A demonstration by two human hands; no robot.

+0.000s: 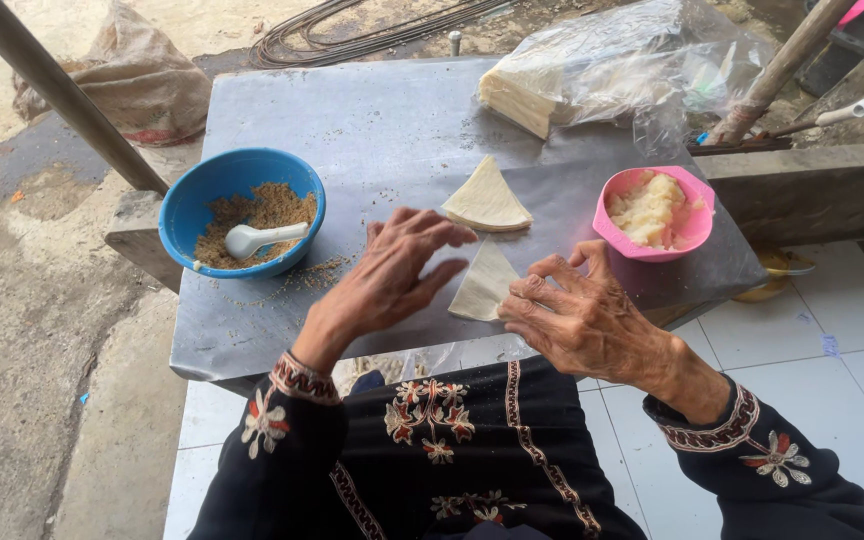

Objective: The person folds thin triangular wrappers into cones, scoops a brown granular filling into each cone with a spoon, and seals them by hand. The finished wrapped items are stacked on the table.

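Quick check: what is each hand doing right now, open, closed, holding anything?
Left hand: open, fingers spread over the pale folded wrapper, gripping nothing.
Right hand: fingers curled, touching that wrapper's edge; a firm pinch cannot be told.
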